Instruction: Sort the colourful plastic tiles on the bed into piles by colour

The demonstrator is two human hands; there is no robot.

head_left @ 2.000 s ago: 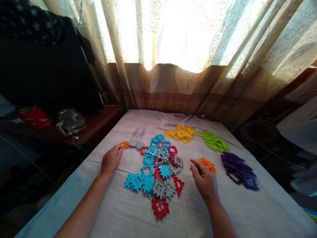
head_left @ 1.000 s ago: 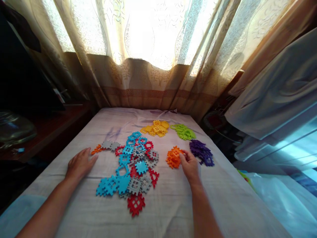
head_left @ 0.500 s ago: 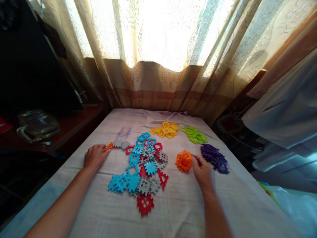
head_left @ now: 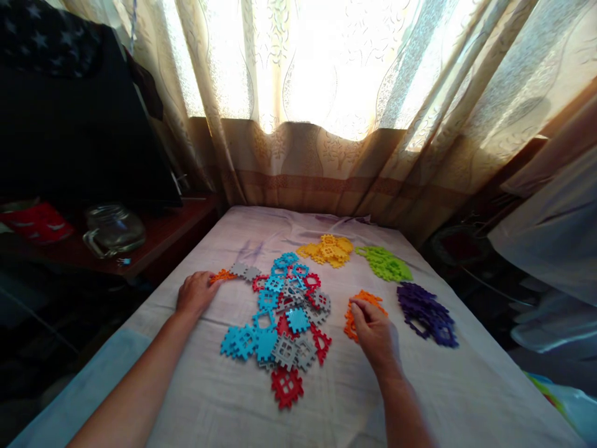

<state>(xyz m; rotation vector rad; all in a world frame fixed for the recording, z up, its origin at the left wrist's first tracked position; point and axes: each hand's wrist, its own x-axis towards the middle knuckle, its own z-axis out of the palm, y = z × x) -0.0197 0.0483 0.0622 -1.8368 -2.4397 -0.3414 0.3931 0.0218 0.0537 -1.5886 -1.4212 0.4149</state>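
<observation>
At the left of the cloth, my left hand (head_left: 198,294) has its fingers closed at the edge of an orange notched plastic tile (head_left: 222,275), beside two grey tiles (head_left: 245,271). My right hand (head_left: 375,333) is over the near side of the orange tile pile (head_left: 370,297), thumb and fingertips pinched together. Whether a tile is between them is hidden. In the middle lies a mixed heap of interlocking tiles: blue (head_left: 267,344), grey (head_left: 285,350) and red (head_left: 286,387).
Yellow tiles (head_left: 329,250), green tiles (head_left: 385,264) and purple tiles (head_left: 426,314) lie in separate piles beyond and right of the orange. A glass jar (head_left: 114,230) and a red container (head_left: 36,223) stand on a dark side table. A patterned curtain (head_left: 298,165) hangs behind.
The view has turned left, shifting everything rightward. My right hand has moved from the orange pile's right edge to over its near part. My left hand stays at its orange tile.
</observation>
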